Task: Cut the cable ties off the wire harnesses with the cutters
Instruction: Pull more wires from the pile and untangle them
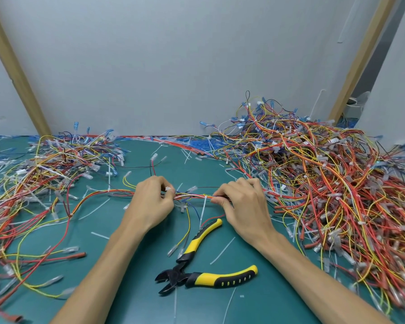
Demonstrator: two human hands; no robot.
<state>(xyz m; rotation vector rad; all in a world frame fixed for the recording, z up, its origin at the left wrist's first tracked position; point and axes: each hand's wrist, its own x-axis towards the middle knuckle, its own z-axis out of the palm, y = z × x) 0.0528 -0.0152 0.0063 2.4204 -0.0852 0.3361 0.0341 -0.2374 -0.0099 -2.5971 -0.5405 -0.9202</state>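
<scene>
While left hand point(150, 202) and right hand point(243, 202) pinch one harness point(192, 196), green mat point(138, 265), grey wall point(173, 66).

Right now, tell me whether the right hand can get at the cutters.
Probably yes: the cutters lie on the mat close to the right hand, one handle beside its wrist; it must first release the harness.

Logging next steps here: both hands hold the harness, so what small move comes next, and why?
Probably the right hand releases and takes the cutters, lying open on the mat; a white cable tie sits uncut on the harness the left hand holds.
</scene>
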